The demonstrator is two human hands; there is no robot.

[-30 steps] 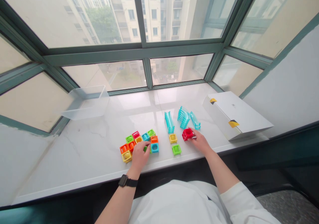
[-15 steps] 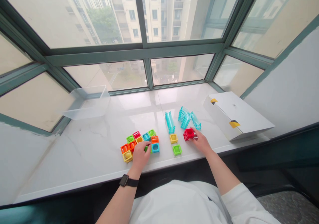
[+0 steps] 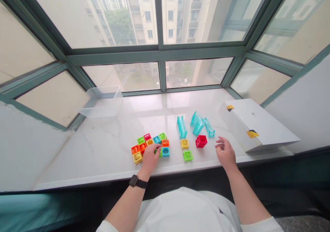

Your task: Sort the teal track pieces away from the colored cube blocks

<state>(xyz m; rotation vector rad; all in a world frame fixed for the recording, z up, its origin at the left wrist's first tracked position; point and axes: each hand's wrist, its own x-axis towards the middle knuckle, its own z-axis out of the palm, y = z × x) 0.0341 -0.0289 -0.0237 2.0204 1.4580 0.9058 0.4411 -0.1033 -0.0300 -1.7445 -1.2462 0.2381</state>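
A cluster of colourful square toy blocks lies left of centre, with yellow, orange, green, blue and red pieces side by side. My left hand rests over its right part, thumb and fingers curled round a green block mostly hidden beneath it. Beside that are a blue block and an orange block. My right hand is open over the sill, fingers apart and holding nothing. To its left stands a red block, taller than the single yellow block and green square block near it.
Behind the blocks lie a straight turquoise track piece, curved turquoise tracks and another turquoise piece. A see-through plastic bin stands at the back left, a white box at the right. Window frames border the marble sill.
My right hand has let go of the red block and moved right, away from it. My left hand stays at the cluster. The whole view has shifted slightly.
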